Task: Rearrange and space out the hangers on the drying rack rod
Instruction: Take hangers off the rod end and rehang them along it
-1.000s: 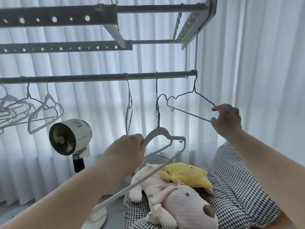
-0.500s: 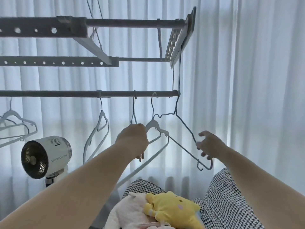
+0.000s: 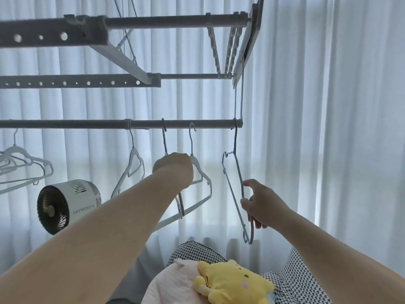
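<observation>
- At 6 o'clock, nearest the camera, a yellow plush toy (image 3: 232,281) lies against a pale pink plush toy (image 3: 173,286). Both rest on houndstooth cushions (image 3: 304,281).
- Two bare forearms reach up and away from the lower corners toward the middle of the view.
- The right hand (image 3: 263,207), at about 4 o'clock from centre, has its thumb and fingers loosely curled round the lower arm of the wire hanger (image 3: 239,173). One finger is raised above the wire.
- The wire hanger is turned nearly edge-on. Its hook sits at the far right end of the rod (image 3: 87,123), at 2 o'clock from the hand.
- The left hand (image 3: 173,170), near centre, is closed like a fist with its back to the camera. It grips the white hanger (image 3: 202,172) at the neck and left shoulder, and the fingertips are hidden.
- The white hanger's hook is on the rod at 12 o'clock from the hand, well apart from the wire hanger's hook.
- A thin hanger (image 3: 164,141) hooks onto the rod just left of that one, and its body passes behind the left hand.
- At 10 o'clock from the left hand, another pale hanger (image 3: 134,151) hangs alone.
- At 9 o'clock by the frame edge, a bunch of hangers (image 3: 22,159) is crowded together.
- A white fan (image 3: 72,205) stands at 8 o'clock, below the rod.
- The drying rack frame (image 3: 54,34) spans 10 to 1 o'clock overhead.
- White curtains (image 3: 328,128) fill the background.
</observation>
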